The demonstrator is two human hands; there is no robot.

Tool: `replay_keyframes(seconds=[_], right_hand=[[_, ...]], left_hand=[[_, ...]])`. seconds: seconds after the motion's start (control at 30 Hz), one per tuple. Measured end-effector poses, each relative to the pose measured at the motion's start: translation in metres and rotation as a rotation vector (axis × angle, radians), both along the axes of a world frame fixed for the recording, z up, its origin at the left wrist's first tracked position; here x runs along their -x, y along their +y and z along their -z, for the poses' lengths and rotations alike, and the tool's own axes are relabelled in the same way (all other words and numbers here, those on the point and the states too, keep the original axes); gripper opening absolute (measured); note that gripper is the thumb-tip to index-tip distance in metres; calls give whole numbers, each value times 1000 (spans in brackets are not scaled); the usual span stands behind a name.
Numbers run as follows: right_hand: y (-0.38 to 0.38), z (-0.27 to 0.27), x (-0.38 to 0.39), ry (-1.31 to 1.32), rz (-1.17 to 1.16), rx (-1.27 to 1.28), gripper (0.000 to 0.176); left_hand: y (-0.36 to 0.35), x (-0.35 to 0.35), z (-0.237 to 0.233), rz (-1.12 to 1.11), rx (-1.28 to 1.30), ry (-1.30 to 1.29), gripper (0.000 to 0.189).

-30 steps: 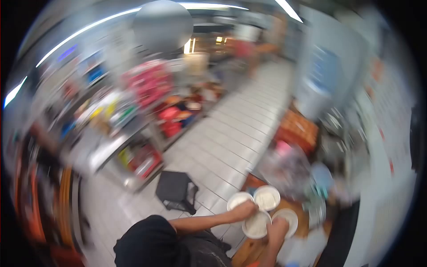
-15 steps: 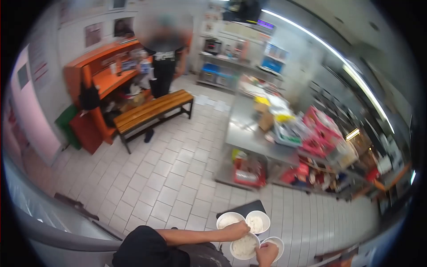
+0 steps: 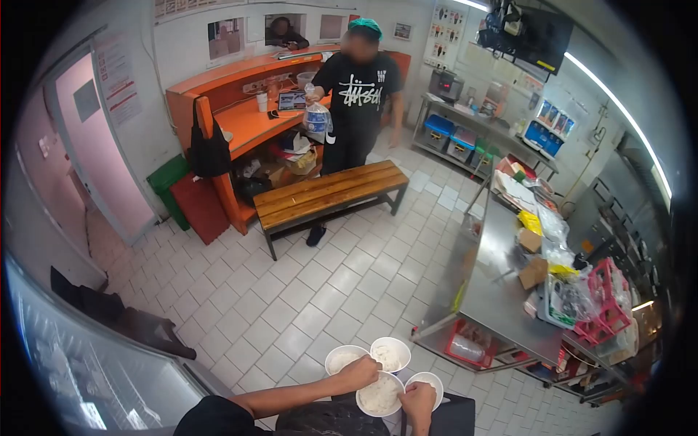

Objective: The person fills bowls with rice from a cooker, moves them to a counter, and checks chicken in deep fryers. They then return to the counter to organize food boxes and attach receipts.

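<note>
Four white bowls with white rice-like food are clustered at the bottom centre. My left hand (image 3: 360,373) pinches the rims where the left bowl (image 3: 339,352), the back bowl (image 3: 392,353) and the front bowl (image 3: 379,396) come together. At the front bowl's right side my right hand (image 3: 419,401) grips its rim and that of the right bowl (image 3: 430,381). The bowls stand close against one another, held level above the floor. My fingertips are partly hidden by the hands.
A wooden bench (image 3: 331,195) stands ahead, with a person (image 3: 360,94) holding a plastic bag behind it. An orange counter (image 3: 247,123) is at the back left. On the right is a steel table (image 3: 494,276) with bags and a pink crate (image 3: 607,298). A glass-doored cabinet (image 3: 73,363) stands at left.
The view has swung left, so the bench, counter and steel table appear further right. The bowls and both hands sit slightly further left in view, with the same grip.
</note>
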State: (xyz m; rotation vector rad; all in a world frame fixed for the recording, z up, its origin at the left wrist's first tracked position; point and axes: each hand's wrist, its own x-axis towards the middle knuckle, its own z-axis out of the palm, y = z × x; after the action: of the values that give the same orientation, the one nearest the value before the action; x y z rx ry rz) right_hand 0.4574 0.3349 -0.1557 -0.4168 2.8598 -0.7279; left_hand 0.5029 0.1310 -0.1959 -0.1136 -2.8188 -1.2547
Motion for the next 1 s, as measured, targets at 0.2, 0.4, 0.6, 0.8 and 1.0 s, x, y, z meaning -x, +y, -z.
replay_keyframes(seconds=[0.2, 0.4, 0.6, 0.8, 1.0], right_hand=[[-74, 37, 131, -55, -42, 8, 16], [-160, 5, 288, -139, -148, -29, 13], [-222, -28, 434, -39, -287, -15, 15], [-264, -18, 574, -54, -226, -16, 18], [-294, -25, 717, -63, -109, -98, 19]], left_hand=[[-77, 116, 26, -28, 84, -75, 17], [-160, 256, -3, -66, 72, -66, 17], [-217, 394, -27, -152, 69, 45, 15], [-261, 541, -7, -158, 34, 15, 20], [-289, 705, -2, -48, -69, 11, 14]])
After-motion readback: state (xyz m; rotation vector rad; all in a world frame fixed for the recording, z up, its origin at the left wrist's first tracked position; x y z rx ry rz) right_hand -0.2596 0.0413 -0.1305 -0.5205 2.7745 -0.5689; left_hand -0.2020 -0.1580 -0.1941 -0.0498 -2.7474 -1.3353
